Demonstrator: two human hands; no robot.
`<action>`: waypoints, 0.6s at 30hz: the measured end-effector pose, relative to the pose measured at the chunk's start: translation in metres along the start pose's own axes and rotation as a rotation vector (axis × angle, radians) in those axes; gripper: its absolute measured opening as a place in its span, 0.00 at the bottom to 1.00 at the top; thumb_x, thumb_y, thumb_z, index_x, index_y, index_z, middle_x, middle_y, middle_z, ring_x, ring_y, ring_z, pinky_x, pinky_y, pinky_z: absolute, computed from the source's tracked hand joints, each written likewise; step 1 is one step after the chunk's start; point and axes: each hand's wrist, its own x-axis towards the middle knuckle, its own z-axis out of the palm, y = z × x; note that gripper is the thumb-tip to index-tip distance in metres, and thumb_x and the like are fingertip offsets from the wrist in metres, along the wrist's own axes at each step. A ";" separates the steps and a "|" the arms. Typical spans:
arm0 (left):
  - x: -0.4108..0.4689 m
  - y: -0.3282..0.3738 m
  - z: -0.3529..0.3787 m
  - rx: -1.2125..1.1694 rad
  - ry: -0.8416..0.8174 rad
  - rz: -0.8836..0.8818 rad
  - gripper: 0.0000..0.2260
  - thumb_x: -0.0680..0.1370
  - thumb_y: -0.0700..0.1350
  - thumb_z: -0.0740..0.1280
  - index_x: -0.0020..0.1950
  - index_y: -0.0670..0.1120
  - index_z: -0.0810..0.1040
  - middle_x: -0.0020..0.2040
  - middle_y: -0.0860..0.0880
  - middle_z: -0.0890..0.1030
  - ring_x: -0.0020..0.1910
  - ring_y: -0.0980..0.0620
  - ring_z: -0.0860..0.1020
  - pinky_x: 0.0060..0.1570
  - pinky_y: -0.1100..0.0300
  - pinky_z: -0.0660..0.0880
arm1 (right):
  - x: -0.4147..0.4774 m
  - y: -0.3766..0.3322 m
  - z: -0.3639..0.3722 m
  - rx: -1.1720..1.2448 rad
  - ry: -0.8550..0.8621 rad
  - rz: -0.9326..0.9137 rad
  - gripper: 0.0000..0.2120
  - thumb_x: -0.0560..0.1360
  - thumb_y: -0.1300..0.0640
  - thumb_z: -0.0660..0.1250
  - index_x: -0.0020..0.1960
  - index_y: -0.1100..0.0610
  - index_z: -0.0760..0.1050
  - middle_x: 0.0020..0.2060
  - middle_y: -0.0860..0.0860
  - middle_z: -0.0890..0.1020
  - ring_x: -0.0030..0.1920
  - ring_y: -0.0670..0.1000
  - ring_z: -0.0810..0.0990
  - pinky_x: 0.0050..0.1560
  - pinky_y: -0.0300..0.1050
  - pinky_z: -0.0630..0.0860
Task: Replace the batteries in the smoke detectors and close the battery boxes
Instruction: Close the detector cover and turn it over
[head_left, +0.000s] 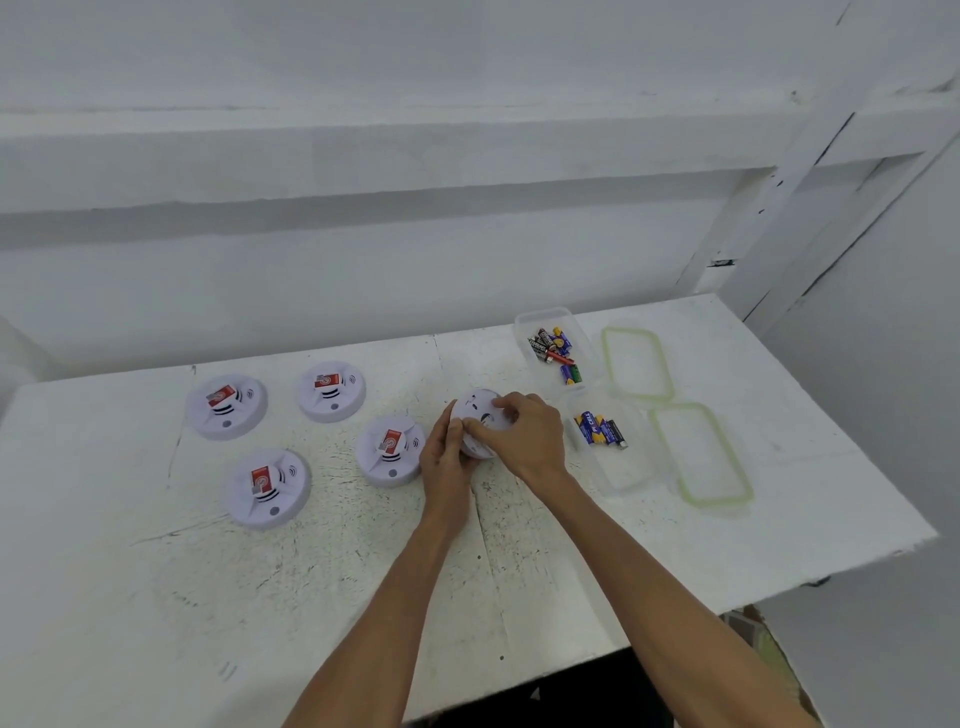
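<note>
White smoke detector (479, 415), centre frame | left grip (445, 460), right grip (527, 436) both clasp it (underside up, seemingly) | risk: hold may slip, detector drops.

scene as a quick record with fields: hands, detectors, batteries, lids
held detector: tilted, no red label showing
left hand: grips its left edge
right hand: pinches its upper face
other detectors: four flat on the table, red labels up
far container: open, holds batteries
near container: open, fewer inside
lids: two, green-rimmed, right of the containers
</note>
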 end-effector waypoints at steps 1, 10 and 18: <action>0.000 0.000 0.000 -0.011 -0.003 -0.010 0.16 0.87 0.43 0.59 0.74 0.47 0.74 0.64 0.48 0.84 0.64 0.48 0.82 0.57 0.56 0.82 | 0.001 -0.001 0.000 -0.021 -0.003 0.002 0.29 0.64 0.35 0.76 0.56 0.54 0.82 0.49 0.50 0.82 0.48 0.49 0.80 0.48 0.43 0.78; 0.002 0.000 -0.005 -0.033 -0.036 -0.033 0.18 0.87 0.44 0.58 0.77 0.45 0.71 0.69 0.42 0.80 0.68 0.44 0.80 0.63 0.51 0.80 | 0.002 -0.005 0.005 -0.181 0.002 -0.010 0.31 0.67 0.31 0.70 0.54 0.57 0.79 0.48 0.52 0.82 0.49 0.53 0.80 0.47 0.45 0.74; 0.001 0.001 -0.003 0.043 -0.021 -0.021 0.15 0.87 0.45 0.58 0.72 0.49 0.75 0.67 0.47 0.83 0.68 0.46 0.80 0.67 0.44 0.76 | 0.002 -0.003 0.008 -0.130 -0.078 -0.131 0.27 0.72 0.38 0.69 0.68 0.48 0.74 0.56 0.53 0.78 0.54 0.55 0.78 0.51 0.48 0.78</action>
